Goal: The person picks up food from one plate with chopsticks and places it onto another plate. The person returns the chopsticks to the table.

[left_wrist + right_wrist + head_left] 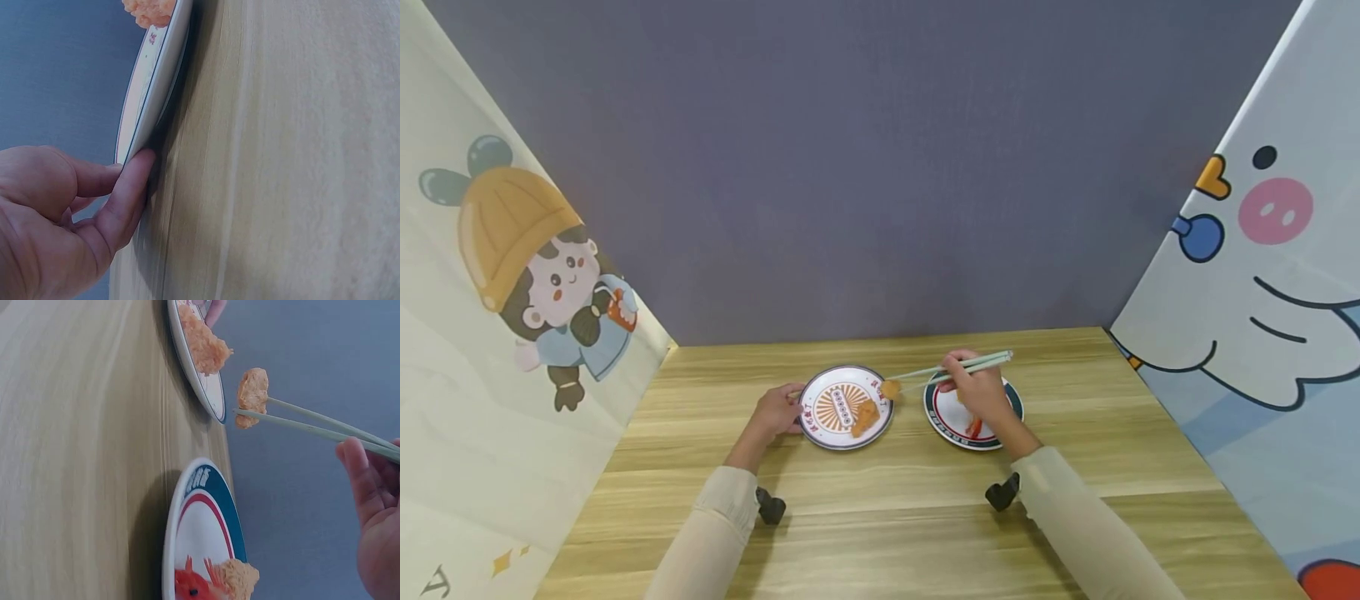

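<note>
My left hand (pixel 777 410) pinches the left edge of a white plate (pixel 850 377) with a sunburst print, thumb above the rim and fingers under it in the left wrist view. A crumbed, fried orange-brown piece of food (pixel 866 418) lies on that plate. In my right hand (pixel 979 392) is a pair of pale green chopsticks (pixel 992 360), pointing left. Their tips grip a golden nugget (pixel 252 394), held up near the right rim of the sunburst plate. Below my right hand sits a second plate (pixel 203 528) with a green and red border, bearing a red shrimp (pixel 190 586) and another nugget (pixel 236 578).
Both plates stand on a wood-grain table (pixel 880 517). A dark grey panel (pixel 880 167) rises at the back, with cartoon-printed white panels on the left and right. Black wrist straps (pixel 1002 492) hang below both sleeves.
</note>
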Tool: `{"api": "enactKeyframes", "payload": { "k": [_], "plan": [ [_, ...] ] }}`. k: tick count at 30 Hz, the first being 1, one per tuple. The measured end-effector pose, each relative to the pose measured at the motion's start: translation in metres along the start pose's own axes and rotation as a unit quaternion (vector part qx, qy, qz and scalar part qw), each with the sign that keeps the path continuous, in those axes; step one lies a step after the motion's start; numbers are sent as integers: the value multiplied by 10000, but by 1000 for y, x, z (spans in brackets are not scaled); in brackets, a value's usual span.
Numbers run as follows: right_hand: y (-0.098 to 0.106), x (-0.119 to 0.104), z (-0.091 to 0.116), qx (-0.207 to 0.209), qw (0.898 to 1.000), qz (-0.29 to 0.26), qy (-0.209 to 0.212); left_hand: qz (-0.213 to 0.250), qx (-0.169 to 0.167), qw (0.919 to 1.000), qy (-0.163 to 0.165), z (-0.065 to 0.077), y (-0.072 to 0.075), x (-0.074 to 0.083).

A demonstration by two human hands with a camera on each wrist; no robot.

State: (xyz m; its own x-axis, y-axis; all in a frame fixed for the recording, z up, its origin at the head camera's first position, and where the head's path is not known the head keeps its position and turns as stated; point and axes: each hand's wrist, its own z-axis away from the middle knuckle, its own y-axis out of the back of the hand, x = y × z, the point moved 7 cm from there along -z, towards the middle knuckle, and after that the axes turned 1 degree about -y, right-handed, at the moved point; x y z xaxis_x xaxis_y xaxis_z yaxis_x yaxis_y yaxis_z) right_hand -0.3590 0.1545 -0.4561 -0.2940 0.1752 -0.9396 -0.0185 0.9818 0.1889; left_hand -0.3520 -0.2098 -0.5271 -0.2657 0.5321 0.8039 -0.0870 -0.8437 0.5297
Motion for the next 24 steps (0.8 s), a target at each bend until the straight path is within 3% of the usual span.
{"api": "enactKeyframes", "payload": {
  "k": [9,17,24],
  "plan": [
    [-19,-1,-1,-113,9994,180,-275,103,-76,9999,42,1,0,1],
    [-31,-31,9,-317,9995,85,34,100,-46,9999,57,1,0,2],
    [-33,-11,2,-244,9987,380,245,100,-10,9999,41,1,0,1]
  ]
}}
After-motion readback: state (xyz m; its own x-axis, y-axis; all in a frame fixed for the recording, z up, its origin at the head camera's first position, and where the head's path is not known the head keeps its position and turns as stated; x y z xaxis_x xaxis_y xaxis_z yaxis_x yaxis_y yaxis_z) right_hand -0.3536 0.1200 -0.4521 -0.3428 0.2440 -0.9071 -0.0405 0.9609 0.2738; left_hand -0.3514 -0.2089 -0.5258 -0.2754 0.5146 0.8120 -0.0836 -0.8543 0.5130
